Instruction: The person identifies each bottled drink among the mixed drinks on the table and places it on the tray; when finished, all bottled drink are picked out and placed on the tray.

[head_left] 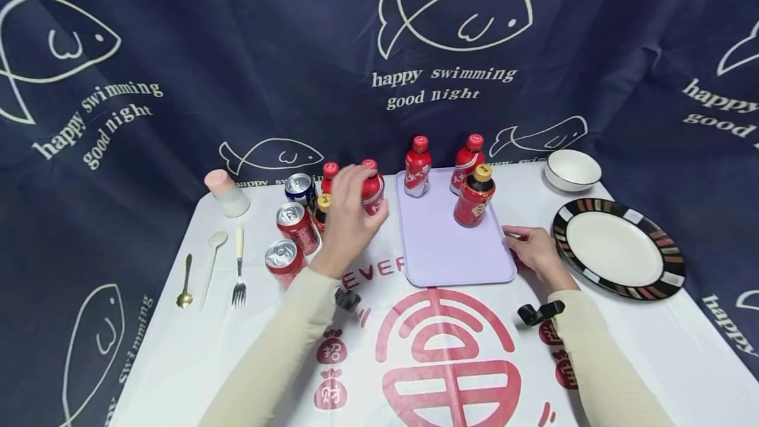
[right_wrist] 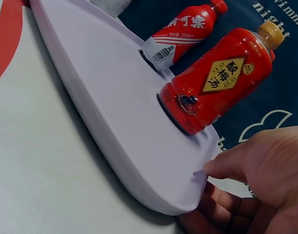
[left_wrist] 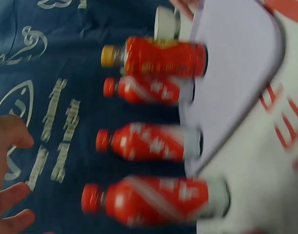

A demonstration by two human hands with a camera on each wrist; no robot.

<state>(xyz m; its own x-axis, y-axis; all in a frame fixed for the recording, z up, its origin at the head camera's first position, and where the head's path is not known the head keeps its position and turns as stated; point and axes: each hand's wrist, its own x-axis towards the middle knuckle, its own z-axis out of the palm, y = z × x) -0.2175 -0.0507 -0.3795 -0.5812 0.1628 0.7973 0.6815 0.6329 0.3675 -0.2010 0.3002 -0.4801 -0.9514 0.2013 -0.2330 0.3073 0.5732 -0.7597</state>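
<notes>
My left hand is raised with relaxed, spread fingers beside a red bottle left of the tray, overlapping it in the head view. Between the fingers and the bottles there is a gap in the left wrist view. My right hand grips the right edge of the lilac tray, its thumb over the rim and its other fingers below. On the tray stand two red-capped bottles and a yellow-capped sour plum drink bottle.
Left of the tray stand red cans, a dark blue can, another red-capped bottle and a partly hidden yellow-capped one. A pink-lidded jar, spoons and a fork lie farther left. A plate and bowl are right.
</notes>
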